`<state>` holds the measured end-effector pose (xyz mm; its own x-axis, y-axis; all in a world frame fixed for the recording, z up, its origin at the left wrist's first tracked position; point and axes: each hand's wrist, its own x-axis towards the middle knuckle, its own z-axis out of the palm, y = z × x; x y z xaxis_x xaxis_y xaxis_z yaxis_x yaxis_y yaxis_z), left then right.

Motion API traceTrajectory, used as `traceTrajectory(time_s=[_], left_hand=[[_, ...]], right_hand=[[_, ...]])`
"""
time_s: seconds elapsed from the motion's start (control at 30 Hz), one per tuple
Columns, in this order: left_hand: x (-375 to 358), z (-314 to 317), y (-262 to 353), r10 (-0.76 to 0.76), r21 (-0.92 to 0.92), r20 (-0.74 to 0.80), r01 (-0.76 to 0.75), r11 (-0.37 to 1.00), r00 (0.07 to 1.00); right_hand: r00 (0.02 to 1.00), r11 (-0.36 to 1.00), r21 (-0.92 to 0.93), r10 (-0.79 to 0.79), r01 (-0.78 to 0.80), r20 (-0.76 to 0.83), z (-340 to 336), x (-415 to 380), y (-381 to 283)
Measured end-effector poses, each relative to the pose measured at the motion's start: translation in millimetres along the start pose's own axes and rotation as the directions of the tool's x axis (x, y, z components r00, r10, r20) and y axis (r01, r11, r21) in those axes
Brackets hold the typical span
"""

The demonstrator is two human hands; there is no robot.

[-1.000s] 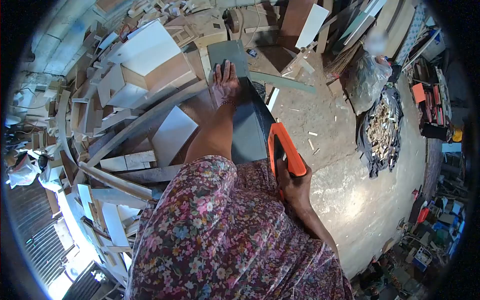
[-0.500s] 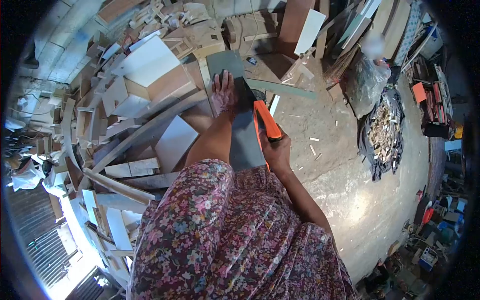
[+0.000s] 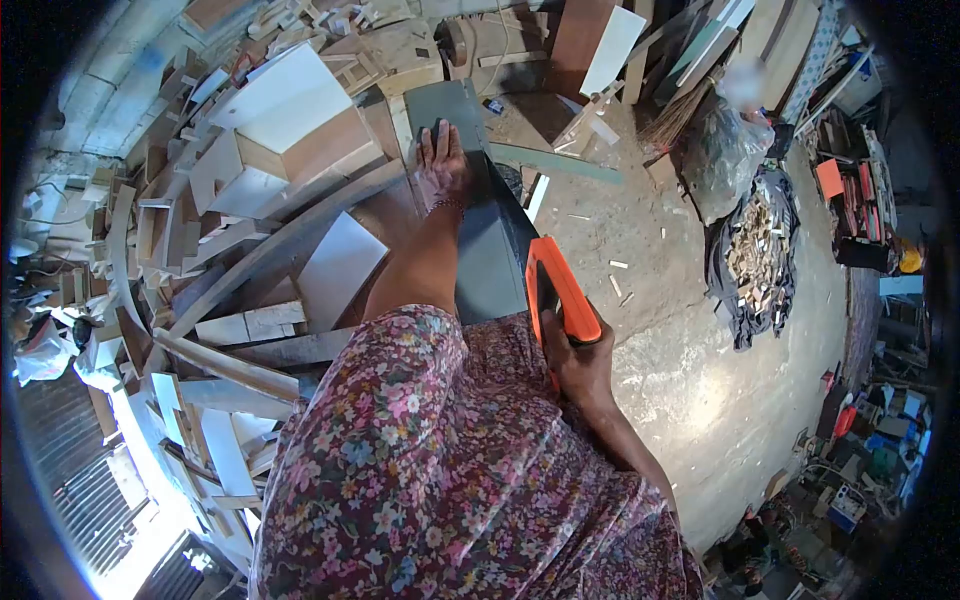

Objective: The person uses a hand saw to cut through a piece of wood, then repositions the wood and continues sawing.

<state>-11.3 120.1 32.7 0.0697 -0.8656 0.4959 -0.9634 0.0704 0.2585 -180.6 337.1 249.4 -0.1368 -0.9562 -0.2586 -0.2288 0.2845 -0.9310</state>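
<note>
At the left, a loose heap of wooden pieces (image 3: 250, 250) surrounds a pale panel (image 3: 343, 270). Right of it, the person's left arm reaches forward over a floral garment (image 3: 400, 450), with a beaded bracelet (image 3: 447, 205) at the wrist. The left hand (image 3: 443, 172) lies palm down on a long dark grey board (image 3: 488, 270), its fingers open and nearly straight, pressing rather than grasping. The board lies near the middle of the view, its near end beside the garment. It looks stiff, flat and fairly light, with a smooth face that may slide under a loose touch; a broad palm well in from the edge should steady it, and its corners could chip. Along its right side is an orange-handled saw (image 3: 567, 300); a thin dark part, seemingly the blade (image 3: 512, 212), runs forward from the handle. The right hand (image 3: 583, 365) is closed around the rear of that handle. The saw appears light and rigid at the grip, likely springy along the blade, so the orange handle is the place to hold. Farther right, wood offcuts (image 3: 762, 250) sit on dark cloth over the concrete floor (image 3: 650, 330), below a clear plastic bag (image 3: 728, 165).
</note>
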Motion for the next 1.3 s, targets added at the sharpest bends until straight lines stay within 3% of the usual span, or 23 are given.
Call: traceTrajectory(time_s=[0.07, 0.1, 0.2, 0.3, 0.37, 0.4, 0.47, 0.5, 0.63, 0.7, 0.77, 0.83, 0.87, 1.0, 1.13, 1.2, 1.3], left_hand=[[0.7, 4.6, -2.2, 0.062, -0.010, -0.144, -0.065, 0.998, 0.988], [-1.4, 6.7, -3.2, 0.055, -0.007, -0.136, -0.057, 0.998, 0.989], [-4.7, -2.9, 2.7, 0.042, 0.094, -0.032, -0.038, 0.995, 0.999], [3.1, -21.3, 5.4, 0.010, 0.073, 0.078, -0.016, 0.997, 0.997], [2.7, -24.0, 8.4, 0.021, 0.075, 0.089, -0.028, 0.997, 0.996], [3.7, -24.5, 6.7, 0.037, 0.030, 0.129, -0.041, 0.999, 0.991], [-2.2, -24.9, 11.8, 0.015, 0.024, 0.134, -0.019, 1.000, 0.991], [4.5, -28.9, 12.3, -0.014, 0.038, 0.130, 0.009, 0.999, 0.991], [1.5, -22.0, 2.3, 0.043, -0.004, 0.096, -0.043, 0.999, 0.994], [0.5, -22.4, 5.2, 0.006, -0.049, 0.095, -0.001, 0.999, 0.996], [2.9, -25.6, 8.5, -0.030, 0.019, 0.176, 0.027, 0.999, 0.984], [0.2, -22.5, 6.8, -0.042, -0.002, 0.190, 0.043, 0.999, 0.981], [0.7, -21.8, 6.4, -0.033, -0.010, 0.184, 0.035, 0.999, 0.982], [0.0, -22.5, 5.3, -0.009, -0.064, 0.100, 0.015, 0.998, 0.995], [2.0, -16.5, 5.5, -0.029, -0.017, 0.139, 0.032, 0.999, 0.990], [0.0, -11.5, 2.9, 0.012, 0.065, 0.103, -0.019, 0.998, 0.995], [0.3, -11.7, 4.2, -0.002, -0.010, 0.094, 0.003, 1.000, 0.996]], right_hand=[[0.998, 0.998, 0.014, -0.059, 0.059, 0.000, 2.0, 0.0, -1.1], [0.999, 0.999, 0.011, -0.051, 0.051, 0.008, 3.0, 1.9, 0.4], [0.999, 0.999, -0.034, 0.020, -0.018, 0.040, 8.7, 16.4, 14.8], [0.993, 0.988, -0.091, -0.121, 0.121, -0.003, 31.0, 76.6, 42.1], [0.995, 0.996, 0.011, 0.087, -0.088, 0.040, 38.8, 98.2, 44.7], [0.996, 0.996, 0.019, 0.083, -0.084, 0.028, 40.5, 96.9, 44.8], [0.981, 0.979, -0.079, -0.190, 0.188, -0.024, 39.3, 89.0, 46.2], [0.978, 0.976, -0.074, -0.206, 0.203, -0.031, 37.3, 88.3, 43.3], [0.995, 0.991, -0.092, -0.095, 0.094, -0.011, 45.2, 80.4, 37.5], [0.969, 0.970, -0.007, -0.242, 0.242, -0.049, 46.2, 82.6, 46.0], [0.985, 0.984, -0.026, -0.175, 0.175, -0.001, 43.1, 83.3, 49.5], [0.999, 0.989, 0.142, -0.032, 0.029, 0.017, 43.7, 79.5, 47.4], [0.993, 0.993, 0.035, -0.117, 0.116, 0.007, 42.8, 73.8, 44.3], [0.982, 0.981, -0.029, -0.189, 0.190, 0.028, 40.9, 68.4, 42.9], [0.967, 0.965, -0.072, -0.251, 0.254, 0.049, 37.1, 74.2, 52.9], [0.998, 0.990, 0.140, 0.019, -0.027, 0.056, 33.6, 85.1, 52.5], [0.990, 0.994, 0.049, 0.091, -0.097, 0.108, 33.3, 99.8, 20.1]])
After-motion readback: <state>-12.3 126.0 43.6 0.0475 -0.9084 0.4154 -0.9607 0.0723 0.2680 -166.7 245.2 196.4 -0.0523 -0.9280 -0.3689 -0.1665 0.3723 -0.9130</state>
